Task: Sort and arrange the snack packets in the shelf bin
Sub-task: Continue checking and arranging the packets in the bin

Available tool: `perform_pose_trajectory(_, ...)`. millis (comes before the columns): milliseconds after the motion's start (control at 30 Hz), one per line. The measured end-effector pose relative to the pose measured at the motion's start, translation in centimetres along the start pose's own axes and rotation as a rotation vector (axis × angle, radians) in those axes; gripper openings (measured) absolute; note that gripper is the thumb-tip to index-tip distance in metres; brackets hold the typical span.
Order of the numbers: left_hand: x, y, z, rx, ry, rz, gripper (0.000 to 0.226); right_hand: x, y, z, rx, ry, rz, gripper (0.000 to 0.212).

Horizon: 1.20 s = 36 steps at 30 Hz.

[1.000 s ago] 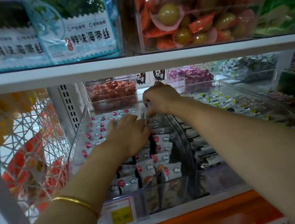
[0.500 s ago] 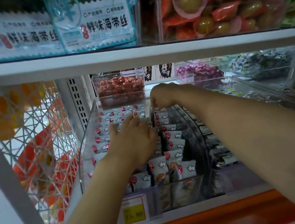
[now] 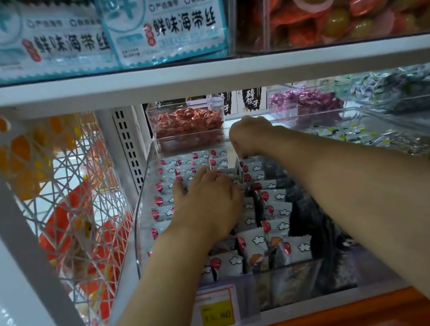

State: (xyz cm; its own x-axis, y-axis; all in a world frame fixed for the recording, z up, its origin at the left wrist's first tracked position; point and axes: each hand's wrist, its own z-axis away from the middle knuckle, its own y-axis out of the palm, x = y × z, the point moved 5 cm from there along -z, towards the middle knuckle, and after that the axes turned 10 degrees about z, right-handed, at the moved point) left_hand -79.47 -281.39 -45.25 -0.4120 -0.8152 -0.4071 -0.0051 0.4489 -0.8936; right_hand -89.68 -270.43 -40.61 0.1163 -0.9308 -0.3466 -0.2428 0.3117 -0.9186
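Pressing flat w/ straight fingers, left hand (image 3: 208,201) rests on the snack packets (image 3: 277,227) mid-bin, pinning the left rows. Right hand (image 3: 252,135) is curled, knuckles up, at the far end of the shelf bin (image 3: 142,212) over the right row; fingertips hidden, so can't tell if it pinches a packet. Packets stand in rows from front wall to back. Step looks like squaring the rows; next prob. needs the far packets pulled upright & snug w/o toppling the front ones. Price tag (image 3: 217,309) at bin's front-left corner, red sweets tub (image 3: 187,123) behind, wire rack (image 3: 72,201) left, seaweed packs (image 3: 165,26) on the shelf above.
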Motion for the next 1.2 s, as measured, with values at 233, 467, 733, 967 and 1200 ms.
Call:
perform_pose_trajectory(233, -0.3, -0.8, 0.6, -0.028, 0.011, -0.009, 0.039, -0.6, -1.4, 1.4, -0.091, 0.067, -0.043, 0.018)
perform_pose_trajectory(467, -1.2, -2.7, 2.1, -0.160, 0.025, 0.111, 0.028, -2.6, -4.6, 4.2, -0.389, 0.207, -0.120, 0.021)
perform_pose_trajectory(733, -2.3, -4.6, 5.3, -0.369, 0.001, 0.471, 0.047, -4.4, -6.1, 13.8, -0.577, 0.362, -0.775, 0.015)
perform_pose_trajectory(967, -1.9, -4.8, 7.4, -0.299, -0.095, 1.000, 0.018, -2.8, -3.7, 19.7, -0.356, 0.419, -1.481, 0.016)
perform_pose_trajectory(1200, -1.4, -4.6, 8.0, -0.242, -0.167, 1.359, 0.019, -1.3, -3.2, 21.4, -0.303, 0.200, -1.820, 0.034)
